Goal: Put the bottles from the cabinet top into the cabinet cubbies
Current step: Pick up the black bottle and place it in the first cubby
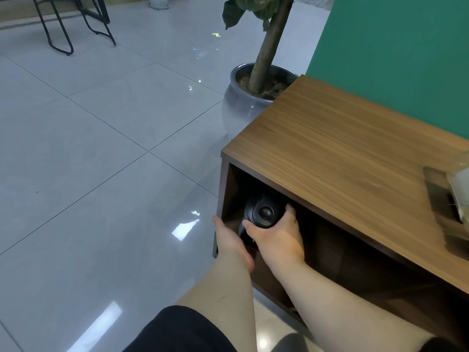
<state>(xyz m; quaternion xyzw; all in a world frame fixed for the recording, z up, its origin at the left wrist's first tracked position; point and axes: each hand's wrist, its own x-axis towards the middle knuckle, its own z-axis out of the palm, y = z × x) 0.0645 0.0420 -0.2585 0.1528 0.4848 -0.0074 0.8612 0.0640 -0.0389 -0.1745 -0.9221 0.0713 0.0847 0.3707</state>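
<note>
A dark bottle [262, 212] sits inside the leftmost cubby of the wooden cabinet [330, 148], its round top facing me. My right hand [276, 237] is wrapped around the bottle's top, reaching into the cubby. My left hand [232, 240] rests at the cubby's left edge, against the cabinet's side panel; its fingers are partly hidden, and I cannot tell whether it grips the panel or the bottle. A glass-like object [459, 189] stands on the cabinet top at the far right, cut off by the frame.
A grey ceramic pot [241, 102] with a tree stands on the floor just behind the cabinet's left end. A green wall [393, 47] backs the cabinet. Black metal chair legs [58, 31] stand far left on the glossy tiled floor.
</note>
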